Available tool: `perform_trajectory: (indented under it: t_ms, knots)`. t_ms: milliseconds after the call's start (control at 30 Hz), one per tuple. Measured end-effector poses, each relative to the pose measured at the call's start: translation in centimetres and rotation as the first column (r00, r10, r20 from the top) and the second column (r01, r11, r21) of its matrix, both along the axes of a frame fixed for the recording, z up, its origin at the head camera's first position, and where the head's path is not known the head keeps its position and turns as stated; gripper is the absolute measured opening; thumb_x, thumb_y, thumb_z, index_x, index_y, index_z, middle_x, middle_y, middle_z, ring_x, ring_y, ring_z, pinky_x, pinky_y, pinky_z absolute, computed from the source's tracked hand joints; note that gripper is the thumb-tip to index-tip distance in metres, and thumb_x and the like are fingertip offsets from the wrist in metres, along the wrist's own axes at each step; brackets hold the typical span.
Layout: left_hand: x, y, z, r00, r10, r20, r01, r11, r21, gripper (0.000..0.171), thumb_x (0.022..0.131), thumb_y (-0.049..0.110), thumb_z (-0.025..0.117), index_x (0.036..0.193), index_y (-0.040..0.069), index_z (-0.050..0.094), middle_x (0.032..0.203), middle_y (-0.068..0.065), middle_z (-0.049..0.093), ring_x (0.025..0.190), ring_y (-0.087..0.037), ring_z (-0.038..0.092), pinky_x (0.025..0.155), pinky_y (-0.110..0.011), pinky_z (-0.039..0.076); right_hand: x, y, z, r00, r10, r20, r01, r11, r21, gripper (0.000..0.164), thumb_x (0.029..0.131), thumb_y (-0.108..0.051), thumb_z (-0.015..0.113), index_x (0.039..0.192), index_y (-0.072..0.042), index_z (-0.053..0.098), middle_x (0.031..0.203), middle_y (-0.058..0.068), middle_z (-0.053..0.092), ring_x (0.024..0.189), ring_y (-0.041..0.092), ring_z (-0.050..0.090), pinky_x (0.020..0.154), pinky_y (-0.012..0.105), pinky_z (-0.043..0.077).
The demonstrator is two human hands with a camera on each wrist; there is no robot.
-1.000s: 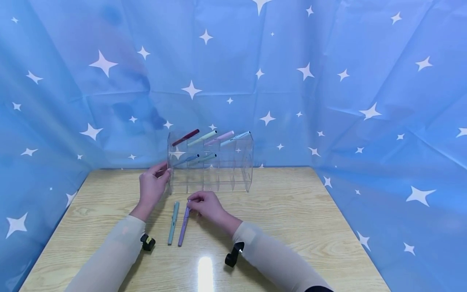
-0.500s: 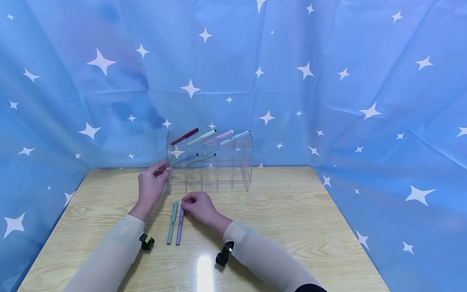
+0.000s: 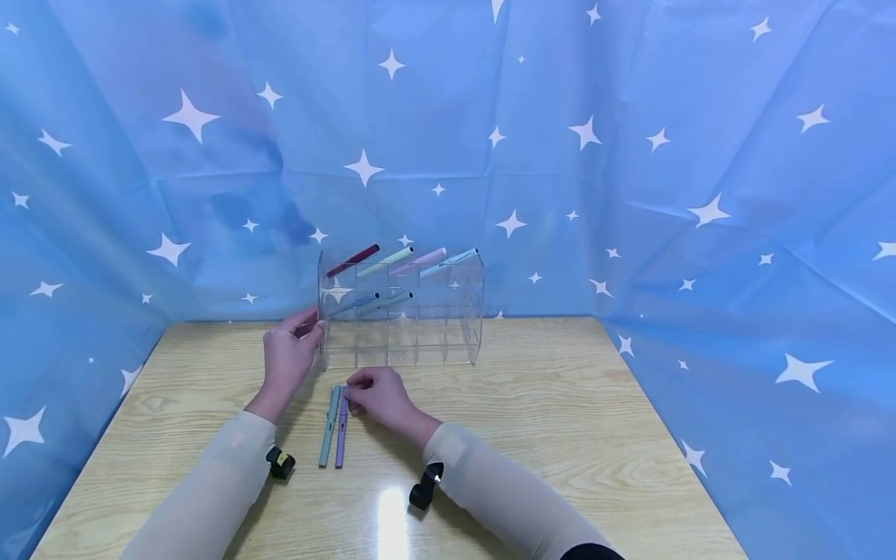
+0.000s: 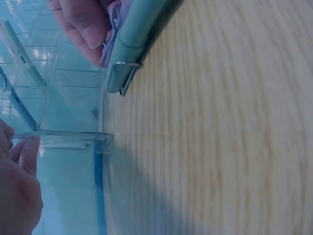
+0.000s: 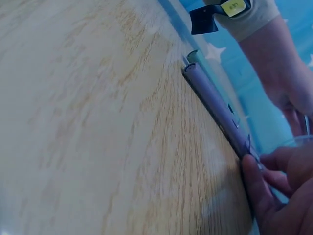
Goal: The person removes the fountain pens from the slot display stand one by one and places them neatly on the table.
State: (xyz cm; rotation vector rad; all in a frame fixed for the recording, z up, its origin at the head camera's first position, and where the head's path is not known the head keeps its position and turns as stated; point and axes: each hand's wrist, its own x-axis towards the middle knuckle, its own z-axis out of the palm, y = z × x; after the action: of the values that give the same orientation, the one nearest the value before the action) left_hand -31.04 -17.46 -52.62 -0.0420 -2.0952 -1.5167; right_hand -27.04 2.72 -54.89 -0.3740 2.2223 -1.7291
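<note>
A clear acrylic pen rack (image 3: pixel 434 355) stands at the back of the table. My left hand (image 3: pixel 289 354) grips its left side wall; in the left wrist view the thumb and fingers (image 4: pixel 30 155) meet at that panel's edge. My right hand (image 3: pixel 383 398) pinches the upper end of a purple pen (image 3: pixel 341 439), which lies on the table in front of the rack. Close along the purple pen's left side lies a teal pen (image 3: pixel 328 432), roughly parallel. In the right wrist view the purple pen (image 5: pixel 215 105) partly covers the teal one.
Slanted in the rack's top row are a dark red pen (image 3: pixel 353 260), a light green pen (image 3: pixel 386 262), a pink pen (image 3: pixel 420 261) and a light blue pen (image 3: pixel 451 263). Below sit a blue pen (image 3: pixel 360 302) and a green pen (image 3: pixel 392 301). A starry blue curtain (image 3: pixel 448 155) hangs behind.
My right hand has moved left with the purple pen, bringing it alongside the teal pen and nearly parallel to it. The left hand has stayed at the rack's side.
</note>
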Motion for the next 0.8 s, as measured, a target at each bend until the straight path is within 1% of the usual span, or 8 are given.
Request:
perform_trajectory:
  t_ms: [167,467,567,667,800]
  knots:
    - [0.0,0.0,-0.1,1.0,0.001,0.005,-0.001,1.0,0.004,0.036,0.099,-0.002,0.081,0.134,-0.004,0.075,0.121,-0.027,0.078,0.106,-0.045,0.079,0.08,-0.008,0.061,0.0,-0.1,0.0,1.0,-0.008,0.004,0.008,1.0,0.002,0.014,0.103,0.0,0.077,0.115,0.007,0.078,0.086,0.006,0.078,0.068,0.014,0.074,0.065,0.028,0.07]
    - [0.0,0.0,0.0,1.0,0.003,0.014,-0.004,1.0,0.009,0.036,0.1,-0.001,0.08,0.135,-0.003,0.075,0.122,-0.026,0.079,0.107,-0.045,0.079,0.081,-0.007,0.061,0.0,0.3,0.0,1.0,-0.018,0.01,0.019,0.999,-0.035,0.016,0.101,0.001,0.078,0.116,0.008,0.077,0.089,0.007,0.078,0.071,0.017,0.075,0.066,0.03,0.071]
    - [0.0,0.0,0.0,1.0,0.01,0.013,-0.01,1.0,0.005,0.035,0.1,-0.001,0.08,0.134,-0.003,0.075,0.122,-0.026,0.078,0.107,-0.046,0.078,0.083,-0.007,0.061,-0.1,0.8,0.4,0.999,-0.029,-0.018,0.029,1.0,-0.006,0.02,0.101,-0.002,0.079,0.118,0.007,0.077,0.092,0.004,0.077,0.074,0.017,0.076,0.067,0.029,0.07]
    - [0.0,0.1,0.0,1.0,0.011,0.01,-0.011,1.0,0.008,0.035,0.099,-0.002,0.08,0.134,-0.003,0.075,0.122,-0.027,0.078,0.108,-0.047,0.078,0.084,-0.006,0.06,-0.2,1.6,1.1,0.998,-0.03,-0.057,0.03,0.999,0.013,0.023,0.102,-0.004,0.079,0.122,0.007,0.076,0.097,0.004,0.075,0.078,0.019,0.076,0.069,0.029,0.07]
    - [0.0,0.1,0.1,1.0,0.006,0.004,-0.006,1.0,0.013,0.035,0.098,-0.004,0.08,0.133,-0.005,0.075,0.121,-0.028,0.078,0.107,-0.048,0.078,0.083,-0.006,0.059,-0.3,2.5,2.0,0.995,-0.028,-0.098,0.028,1.0,0.001,0.027,0.103,-0.004,0.078,0.127,0.009,0.075,0.102,0.008,0.075,0.081,0.023,0.077,0.072,0.035,0.072]
